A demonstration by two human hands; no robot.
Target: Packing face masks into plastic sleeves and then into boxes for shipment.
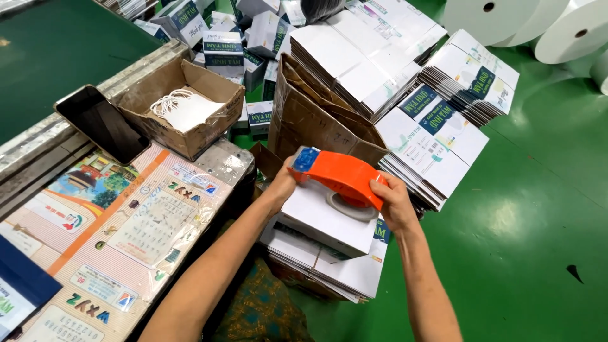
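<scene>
My right hand (394,204) grips the handle end of an orange tape dispenser (342,176) with a blue front and a tape roll underneath. The dispenser rests on top of a small white box (320,218). My left hand (282,185) steadies the box's far left edge, close to the dispenser's blue tip. The box sits on a stack of flattened white cartons (354,275) on the green floor.
A table with a printed plastic-covered top (126,234) stands at left, with a black phone (101,123) and an open brown box (183,104) of white items. Piles of flat cartons (430,126), a brown cardboard sheet (310,120) and white paper rolls (544,22) lie behind.
</scene>
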